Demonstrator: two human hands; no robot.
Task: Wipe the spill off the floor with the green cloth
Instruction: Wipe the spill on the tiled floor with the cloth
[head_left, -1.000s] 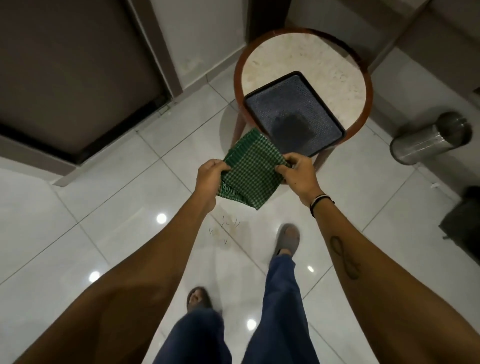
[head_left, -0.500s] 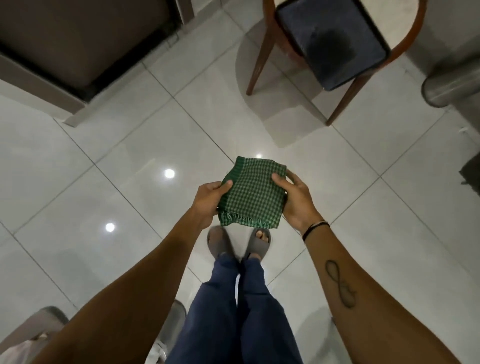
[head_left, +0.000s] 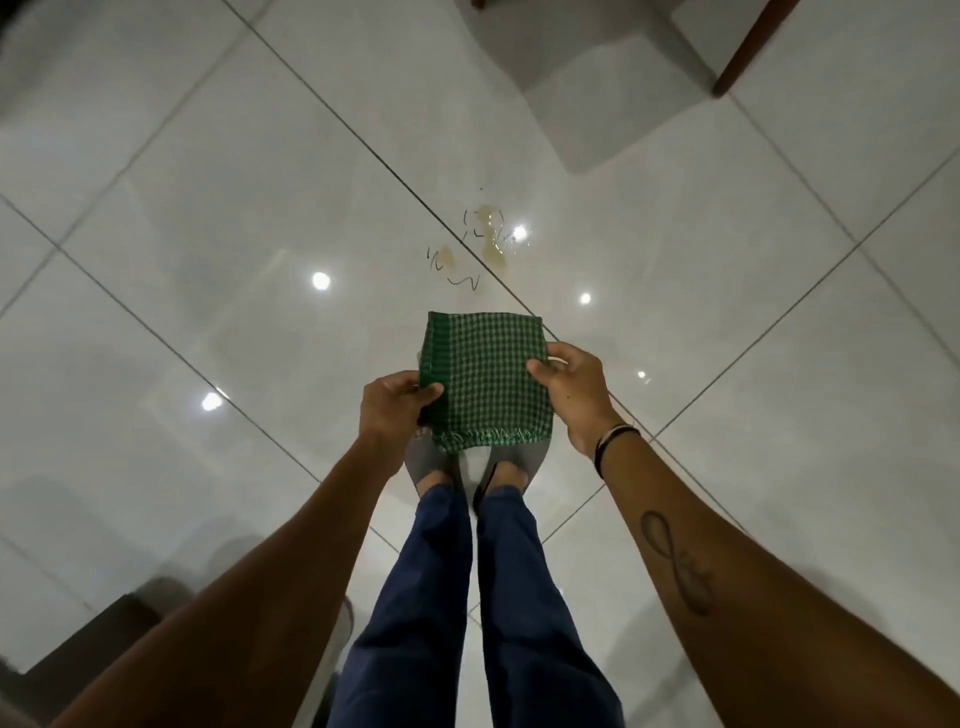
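A folded green checked cloth (head_left: 485, 379) is held flat above my feet, well off the floor. My left hand (head_left: 392, 413) pinches its left edge and my right hand (head_left: 574, 395) grips its right edge. The spill (head_left: 485, 241) is a few small yellowish puddles with thin dark squiggles on the glossy white floor tiles (head_left: 208, 218), straddling a grout line. It lies a short way beyond the cloth's far edge, uncovered.
A brown wooden table leg (head_left: 748, 47) stands at the top right, with its shadow on the tiles. My feet in grey slippers (head_left: 431, 462) are together below the cloth. A dark object (head_left: 67, 660) sits at the bottom left corner. Ceiling lights reflect off the floor.
The view has tilted further down: the round table and tray have left the frame and the spill is in sight ahead. Both hands still hold the cloth, now squared up.
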